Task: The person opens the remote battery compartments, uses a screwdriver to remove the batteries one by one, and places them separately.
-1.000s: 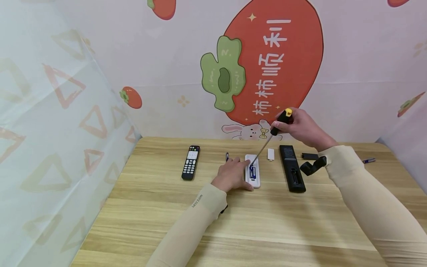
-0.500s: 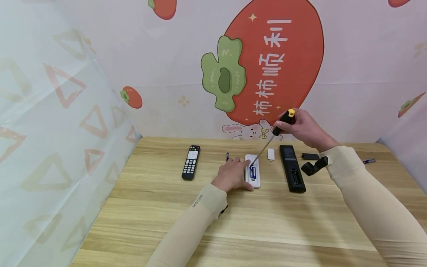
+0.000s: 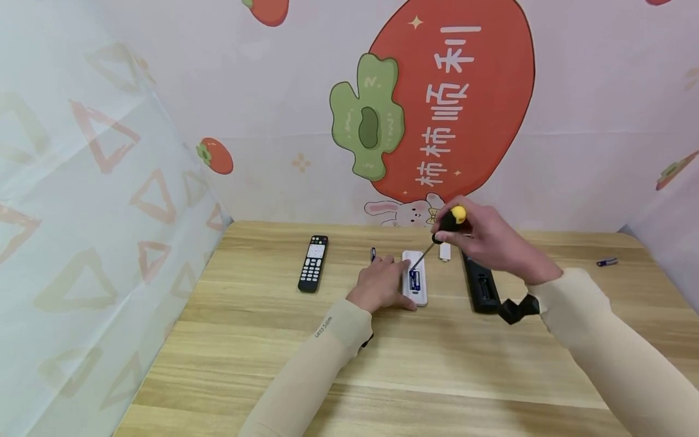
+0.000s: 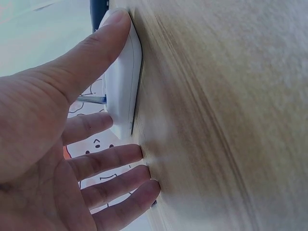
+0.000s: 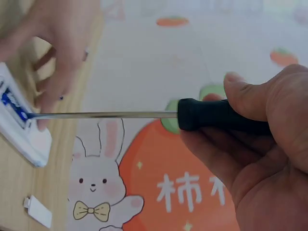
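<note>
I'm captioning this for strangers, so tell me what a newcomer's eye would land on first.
Probably the huge red fruit printed on the backdrop behind the table. Next, the screwdriver in the right hand, angled down to the batteries in the white remote, which the left hand touches.

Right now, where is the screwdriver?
Right of centre in the head view, the screwdriver slants down from the right hand to the batteries in the white remote.
</note>
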`<state>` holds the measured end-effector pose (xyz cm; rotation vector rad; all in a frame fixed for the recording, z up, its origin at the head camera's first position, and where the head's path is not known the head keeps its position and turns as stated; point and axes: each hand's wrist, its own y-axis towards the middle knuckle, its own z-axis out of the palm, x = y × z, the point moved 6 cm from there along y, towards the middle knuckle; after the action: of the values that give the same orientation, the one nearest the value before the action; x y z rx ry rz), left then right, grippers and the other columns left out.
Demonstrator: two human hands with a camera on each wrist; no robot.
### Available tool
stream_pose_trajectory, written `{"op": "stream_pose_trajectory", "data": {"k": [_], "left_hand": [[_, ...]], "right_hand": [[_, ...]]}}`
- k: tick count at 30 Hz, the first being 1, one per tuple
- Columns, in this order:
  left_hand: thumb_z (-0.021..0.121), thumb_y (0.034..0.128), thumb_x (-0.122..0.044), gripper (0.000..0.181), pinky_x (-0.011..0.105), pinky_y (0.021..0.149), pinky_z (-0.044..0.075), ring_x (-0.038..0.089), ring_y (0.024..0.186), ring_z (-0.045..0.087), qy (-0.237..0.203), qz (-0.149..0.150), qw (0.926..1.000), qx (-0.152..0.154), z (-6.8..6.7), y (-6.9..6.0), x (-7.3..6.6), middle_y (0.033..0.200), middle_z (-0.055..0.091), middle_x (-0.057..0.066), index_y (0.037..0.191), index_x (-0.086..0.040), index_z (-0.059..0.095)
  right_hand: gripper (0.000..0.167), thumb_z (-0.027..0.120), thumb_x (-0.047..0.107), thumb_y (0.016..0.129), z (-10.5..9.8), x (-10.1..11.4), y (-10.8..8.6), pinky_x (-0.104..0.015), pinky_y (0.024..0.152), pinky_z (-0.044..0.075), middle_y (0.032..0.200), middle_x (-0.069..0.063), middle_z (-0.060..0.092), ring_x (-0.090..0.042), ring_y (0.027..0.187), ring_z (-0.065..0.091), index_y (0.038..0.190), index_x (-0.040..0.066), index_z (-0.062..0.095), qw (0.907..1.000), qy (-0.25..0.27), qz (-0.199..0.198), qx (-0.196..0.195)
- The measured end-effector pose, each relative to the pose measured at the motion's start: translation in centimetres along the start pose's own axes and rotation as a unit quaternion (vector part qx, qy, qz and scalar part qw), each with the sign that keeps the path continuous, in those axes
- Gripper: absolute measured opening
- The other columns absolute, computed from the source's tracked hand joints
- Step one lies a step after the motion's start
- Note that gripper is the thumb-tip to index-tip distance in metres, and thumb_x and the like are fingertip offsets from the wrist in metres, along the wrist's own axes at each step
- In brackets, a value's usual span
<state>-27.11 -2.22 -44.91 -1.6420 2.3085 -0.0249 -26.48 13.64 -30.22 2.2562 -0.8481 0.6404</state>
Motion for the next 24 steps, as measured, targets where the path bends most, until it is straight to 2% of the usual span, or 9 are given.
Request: {"op": "stream_pose_trajectory", "data": {"k": [6, 11, 15, 20, 24], "left_hand": [[0.087, 0.0696, -0.06, 0.099, 0.044, 0.09, 0.05, 0.024, 0.114, 0.051, -0.007, -0.006, 1.0, 0.002, -0.1, 0.0, 0.1, 0.132, 0.057, 0.005, 0.154, -0.026, 0.048], [0.087, 0.0702, -0.06, 0.099, 0.043, 0.089, 0.049, 0.024, 0.112, 0.05, -0.008, -0.007, 0.9999, 0.006, -0.1, 0.1, 0.1, 0.131, 0.057, 0.004, 0.154, -0.026, 0.047], [0.087, 0.07, -0.06, 0.1, 0.044, 0.09, 0.05, 0.024, 0.116, 0.051, -0.002, -0.008, 1.0, 0.003, -0.2, 0.0, 0.0, 0.133, 0.056, 0.004, 0.154, -0.026, 0.046], [0.087, 0.07, -0.06, 0.099, 0.045, 0.091, 0.05, 0.025, 0.118, 0.051, -0.001, -0.007, 1.0, 0.0, -0.4, -0.2, -0.1, 0.136, 0.056, 0.005, 0.154, -0.025, 0.047], [0.087, 0.0701, -0.06, 0.099, 0.045, 0.091, 0.05, 0.026, 0.119, 0.051, 0.001, -0.008, 1.0, 0.0, -0.5, -0.3, -0.2, 0.137, 0.055, 0.006, 0.154, -0.025, 0.047]], "right_hand": [[0.033, 0.075, -0.002, 0.088, 1.7, 2.2, -1.2, -0.032, 0.077, 0.058, 0.099, 0.004, 0.066, -0.01, 0.086, 0.065, 0.113, 0.007, 0.054, 0.9979, -0.05, -0.042, -0.007], [0.038, 0.078, -0.002, 0.086, 2.6, 3.0, -1.9, -0.038, 0.081, 0.058, 0.099, 0.005, 0.066, -0.011, 0.09, 0.066, 0.113, 0.007, 0.053, 0.9945, -0.089, -0.054, -0.012], [0.036, 0.076, -0.002, 0.087, 2.3, 2.9, -2.0, -0.034, 0.077, 0.057, 0.1, 0.004, 0.067, -0.011, 0.087, 0.065, 0.113, 0.008, 0.054, 0.9957, -0.078, -0.049, -0.012], [0.033, 0.072, -0.004, 0.089, 1.7, 2.3, -2.0, -0.026, 0.076, 0.056, 0.101, 0.003, 0.068, -0.009, 0.084, 0.066, 0.113, 0.007, 0.054, 0.9983, -0.034, -0.044, -0.015], [0.035, 0.072, -0.006, 0.089, 1.4, 2.0, -2.1, -0.029, 0.079, 0.058, 0.103, -0.001, 0.067, -0.01, 0.083, 0.067, 0.115, 0.005, 0.052, 0.9987, -0.03, -0.034, -0.025]]}}
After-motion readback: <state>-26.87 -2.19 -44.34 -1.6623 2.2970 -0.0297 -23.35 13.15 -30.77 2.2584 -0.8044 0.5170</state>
